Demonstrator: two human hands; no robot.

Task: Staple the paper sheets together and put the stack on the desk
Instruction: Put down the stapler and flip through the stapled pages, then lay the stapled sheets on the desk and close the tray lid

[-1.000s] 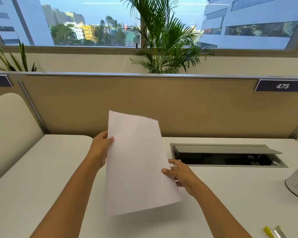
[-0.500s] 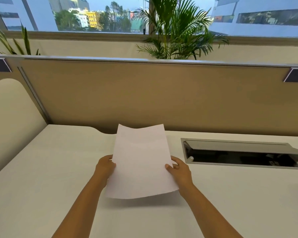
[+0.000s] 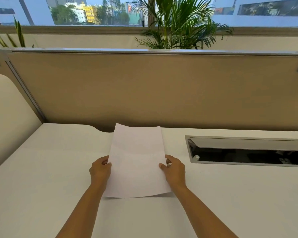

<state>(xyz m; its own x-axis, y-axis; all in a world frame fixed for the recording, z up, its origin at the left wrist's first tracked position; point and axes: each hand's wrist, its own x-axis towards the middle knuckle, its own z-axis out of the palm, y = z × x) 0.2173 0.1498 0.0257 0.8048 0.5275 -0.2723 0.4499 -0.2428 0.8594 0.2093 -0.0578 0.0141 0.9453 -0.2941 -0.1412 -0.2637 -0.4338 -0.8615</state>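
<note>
Where the desk (image 3: 41,186) meets a tan partition (image 3: 162,91), paper sheets (image 3: 136,162) are held.

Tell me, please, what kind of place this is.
Most likely an office workstation: a white desk backed by a tan partition screen, a cable hatch sunk into the desktop, and a window looking onto city buildings.
</note>
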